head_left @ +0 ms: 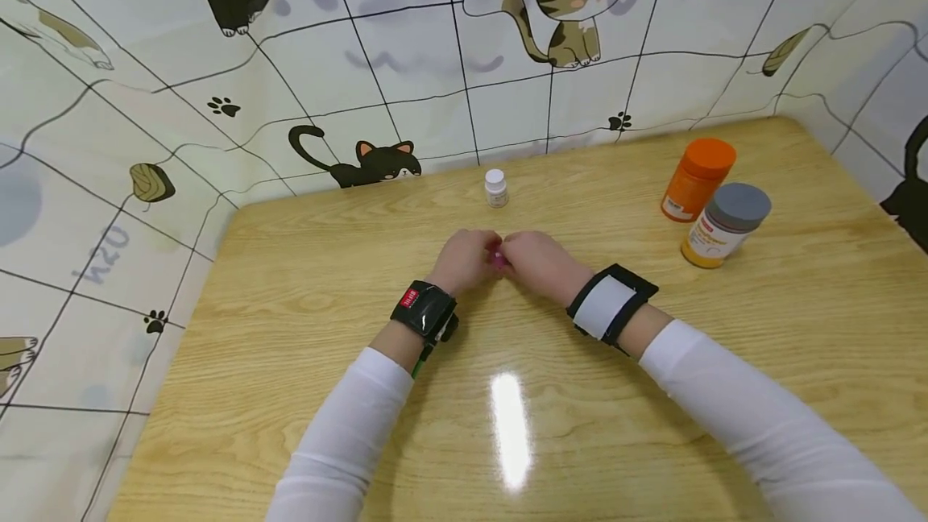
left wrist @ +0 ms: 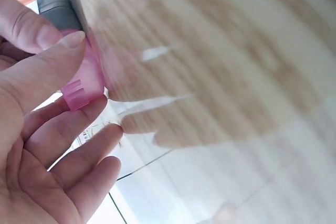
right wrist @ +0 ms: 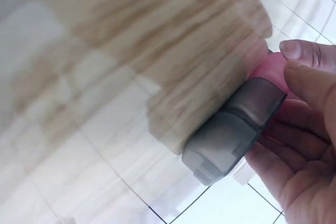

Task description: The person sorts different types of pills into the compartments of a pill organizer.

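well inside tabletop edges (head_left: 348, 196), room leftward, hands (head_left: 464, 261) (head_left: 544, 266) in pinches on pink-grey case (left wrist: 91, 81)

An orange bottle (head_left: 687, 188) stands just beyond a grey-lidded jar (head_left: 718, 236) at right on a wood-grain table (head_left: 290, 345); left of them, a white bottle (head_left: 496, 190) stands near the cat-print wall (head_left: 413, 63) beyond.

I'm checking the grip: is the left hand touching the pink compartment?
Touching. The left wrist view shows it: the left hand has its thumb laid against the pink compartment.
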The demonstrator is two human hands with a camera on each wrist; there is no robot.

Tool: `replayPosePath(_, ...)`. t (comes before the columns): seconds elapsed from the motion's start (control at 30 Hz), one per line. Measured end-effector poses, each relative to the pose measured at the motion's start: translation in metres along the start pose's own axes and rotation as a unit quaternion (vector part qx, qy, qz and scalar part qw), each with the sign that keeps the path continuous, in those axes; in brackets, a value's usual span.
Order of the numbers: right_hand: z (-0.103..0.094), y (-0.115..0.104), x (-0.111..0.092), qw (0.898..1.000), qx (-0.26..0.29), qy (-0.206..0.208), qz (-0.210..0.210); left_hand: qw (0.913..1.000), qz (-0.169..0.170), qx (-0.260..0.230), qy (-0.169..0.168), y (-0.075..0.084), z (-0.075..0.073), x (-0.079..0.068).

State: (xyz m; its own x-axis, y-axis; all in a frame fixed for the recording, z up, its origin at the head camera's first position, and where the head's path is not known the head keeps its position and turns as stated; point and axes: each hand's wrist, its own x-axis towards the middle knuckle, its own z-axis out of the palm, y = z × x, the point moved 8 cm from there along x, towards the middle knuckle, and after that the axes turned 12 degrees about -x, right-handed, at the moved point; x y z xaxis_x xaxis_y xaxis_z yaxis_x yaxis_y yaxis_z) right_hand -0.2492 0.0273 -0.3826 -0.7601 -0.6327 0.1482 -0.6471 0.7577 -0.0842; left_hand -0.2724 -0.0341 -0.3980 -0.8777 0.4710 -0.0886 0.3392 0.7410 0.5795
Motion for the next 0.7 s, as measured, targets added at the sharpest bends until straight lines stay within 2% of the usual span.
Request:
replayPosePath(0.1,0.0022,-0.0007,-0.0003,1.0,-0.015,-0.003,-0.002,1.0,0.005,0.004,0.0,-0.0002,0.0014,0.0015)
replayPosePath(0.27,0.0036,-0.0027,-0.001,0.999,-0.047,0.001,-0.009,1.0,-0.009,0.001,0.001,-0.0036,0.0021,0.0022)
replayPosePath(0.5,0.0035,-0.0079,-0.0023,0.994,-0.107,0.006,-0.031,0.9999,-0.01,-0.008,0.004,-0.0056,0.0022,0.0022)
replayPosePath(0.7,-0.0011,-0.009,-0.0031,0.995,-0.086,0.016,-0.037,1.0,-0.001,-0.006,0.004,-0.0015,0.0019,0.0035)
